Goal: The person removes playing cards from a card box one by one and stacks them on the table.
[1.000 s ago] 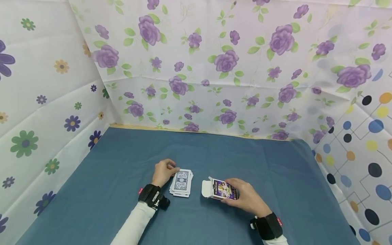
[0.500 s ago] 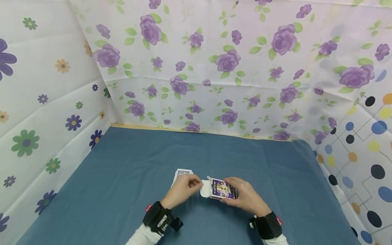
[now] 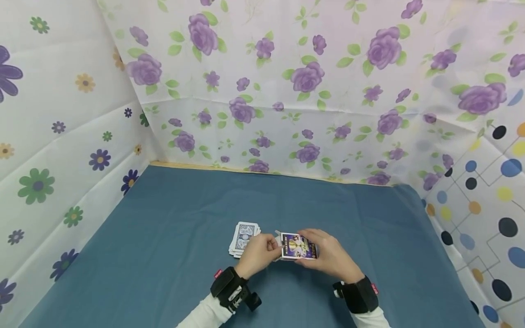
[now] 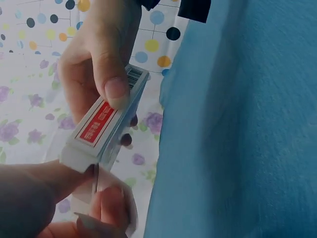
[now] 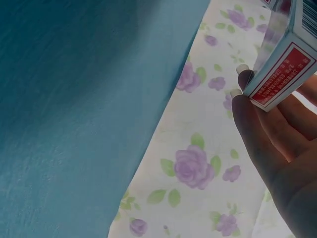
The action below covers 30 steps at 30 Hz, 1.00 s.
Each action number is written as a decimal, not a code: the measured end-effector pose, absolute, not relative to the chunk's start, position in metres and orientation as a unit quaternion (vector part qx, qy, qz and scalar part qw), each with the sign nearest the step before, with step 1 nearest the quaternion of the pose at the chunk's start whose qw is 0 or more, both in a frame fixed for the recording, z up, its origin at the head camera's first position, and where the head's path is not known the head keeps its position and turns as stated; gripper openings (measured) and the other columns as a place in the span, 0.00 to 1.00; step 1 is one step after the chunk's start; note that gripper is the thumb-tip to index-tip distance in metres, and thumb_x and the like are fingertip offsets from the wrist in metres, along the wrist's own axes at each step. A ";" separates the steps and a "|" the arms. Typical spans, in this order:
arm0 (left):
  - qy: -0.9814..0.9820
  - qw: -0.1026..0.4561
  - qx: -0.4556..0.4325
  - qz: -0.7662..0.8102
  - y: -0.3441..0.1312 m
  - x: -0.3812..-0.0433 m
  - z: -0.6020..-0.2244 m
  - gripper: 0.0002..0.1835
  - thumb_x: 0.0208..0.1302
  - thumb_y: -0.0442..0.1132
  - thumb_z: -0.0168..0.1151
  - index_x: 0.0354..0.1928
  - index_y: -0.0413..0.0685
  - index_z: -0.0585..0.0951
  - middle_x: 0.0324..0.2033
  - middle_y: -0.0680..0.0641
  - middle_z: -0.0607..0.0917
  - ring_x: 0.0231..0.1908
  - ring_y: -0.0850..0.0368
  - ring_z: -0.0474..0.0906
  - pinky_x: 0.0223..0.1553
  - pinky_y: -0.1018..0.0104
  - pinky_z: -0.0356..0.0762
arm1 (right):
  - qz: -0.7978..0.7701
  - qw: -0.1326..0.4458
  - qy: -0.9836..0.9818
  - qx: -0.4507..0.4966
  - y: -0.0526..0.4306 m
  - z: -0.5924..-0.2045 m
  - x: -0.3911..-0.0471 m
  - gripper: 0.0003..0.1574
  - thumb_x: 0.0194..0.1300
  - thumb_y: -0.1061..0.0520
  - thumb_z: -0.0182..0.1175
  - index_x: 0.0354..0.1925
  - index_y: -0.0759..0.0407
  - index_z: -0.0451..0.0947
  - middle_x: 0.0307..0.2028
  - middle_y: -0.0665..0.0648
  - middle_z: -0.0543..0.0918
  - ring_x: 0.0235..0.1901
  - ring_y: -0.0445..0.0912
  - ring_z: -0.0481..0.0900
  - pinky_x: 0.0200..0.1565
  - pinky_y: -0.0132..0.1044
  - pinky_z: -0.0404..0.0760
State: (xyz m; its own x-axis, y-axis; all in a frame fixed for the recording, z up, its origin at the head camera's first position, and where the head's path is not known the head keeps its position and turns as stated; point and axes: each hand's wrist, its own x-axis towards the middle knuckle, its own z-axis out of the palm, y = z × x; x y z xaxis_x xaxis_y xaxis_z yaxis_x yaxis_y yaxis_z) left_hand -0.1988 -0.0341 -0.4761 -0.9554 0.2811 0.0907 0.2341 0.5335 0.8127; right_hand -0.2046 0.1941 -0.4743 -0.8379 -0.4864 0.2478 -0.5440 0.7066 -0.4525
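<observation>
A purple-fronted playing card box [image 3: 298, 246] is held by my right hand [image 3: 333, 258], thumb along its near side and fingers on the far side. My left hand [image 3: 257, 255] is at the box's left end. In the left wrist view its thumb [image 4: 25, 198] and curled fingers [image 4: 110, 207] close around the white end flap, partly hidden and blurred. The box's white side with a red label [image 4: 99, 123] shows there too. Left of the box, a deck of playing cards [image 3: 245, 234] lies face down on the cloth, slightly uneven, partly covered by my left hand.
A blue cloth [image 3: 197, 205] covers the table. Patterned fabric hangs around it: purple roses on the back curtain [image 3: 279, 127], daisies on the left curtain [image 3: 74, 173], dots on the right curtain [image 3: 488, 218]. Black camera straps are on both wrists.
My left hand has left the edge of the deck and moved right, across the near part of the deck, to the box's flap. My right hand keeps holding the box, nearly in place.
</observation>
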 end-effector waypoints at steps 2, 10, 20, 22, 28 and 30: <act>0.873 0.033 0.143 0.465 -0.034 -0.200 -0.476 0.12 0.59 0.37 0.66 0.20 0.46 0.78 0.11 0.56 0.73 0.12 0.67 0.65 0.15 0.74 0.60 | 0.265 0.058 -0.921 0.281 0.194 -0.474 -0.204 0.42 0.51 0.39 0.73 0.61 0.53 0.75 0.56 0.54 0.80 0.54 0.49 0.79 0.48 0.44 0.79; 0.798 0.138 0.138 0.569 -0.045 -0.205 -0.478 0.11 0.66 0.38 0.61 0.27 0.39 0.80 0.16 0.41 0.81 0.17 0.51 0.74 0.19 0.71 0.63 | 0.271 0.053 -0.921 0.273 0.198 -0.477 -0.203 0.42 0.51 0.39 0.72 0.62 0.53 0.75 0.56 0.54 0.80 0.53 0.48 0.80 0.46 0.41 0.79; 0.749 0.169 0.120 0.630 -0.090 -0.209 -0.472 0.11 0.71 0.36 0.53 0.45 0.30 0.73 0.32 0.32 0.86 0.29 0.50 0.86 0.36 0.59 0.81 | 0.267 0.045 -0.927 0.260 0.199 -0.476 -0.204 0.43 0.52 0.39 0.72 0.62 0.54 0.74 0.56 0.55 0.79 0.54 0.49 0.79 0.48 0.44 0.79; 0.743 0.158 0.115 0.640 -0.103 -0.210 -0.471 0.15 0.71 0.34 0.53 0.51 0.27 0.72 0.36 0.31 0.86 0.32 0.50 0.86 0.39 0.57 0.82 | 0.267 0.046 -0.927 0.261 0.199 -0.475 -0.204 0.42 0.52 0.39 0.72 0.62 0.54 0.74 0.56 0.55 0.80 0.54 0.49 0.79 0.48 0.43 0.79; 0.741 0.114 0.059 0.659 -0.137 -0.216 -0.468 0.19 0.70 0.35 0.56 0.56 0.27 0.72 0.31 0.43 0.85 0.32 0.63 0.80 0.40 0.67 0.78 | 0.268 0.042 -0.926 0.262 0.199 -0.476 -0.203 0.42 0.53 0.38 0.71 0.61 0.55 0.75 0.56 0.55 0.80 0.53 0.49 0.79 0.47 0.43 0.78; 0.736 0.102 0.029 0.668 -0.145 -0.218 -0.466 0.18 0.70 0.36 0.56 0.55 0.28 0.74 0.28 0.51 0.83 0.31 0.64 0.79 0.38 0.70 0.77 | 0.269 0.041 -0.927 0.260 0.199 -0.477 -0.203 0.42 0.53 0.37 0.71 0.61 0.54 0.75 0.56 0.54 0.80 0.53 0.49 0.79 0.47 0.43 0.78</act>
State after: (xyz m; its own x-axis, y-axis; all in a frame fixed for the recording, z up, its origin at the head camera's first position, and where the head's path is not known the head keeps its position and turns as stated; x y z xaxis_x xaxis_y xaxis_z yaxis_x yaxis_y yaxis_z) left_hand -0.2180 -0.1453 -0.4658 -0.9776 0.1783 -0.1116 -0.0939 0.1049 0.9900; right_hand -0.2032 0.1989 -0.4767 -0.8616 -0.4594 0.2160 -0.5037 0.7207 -0.4763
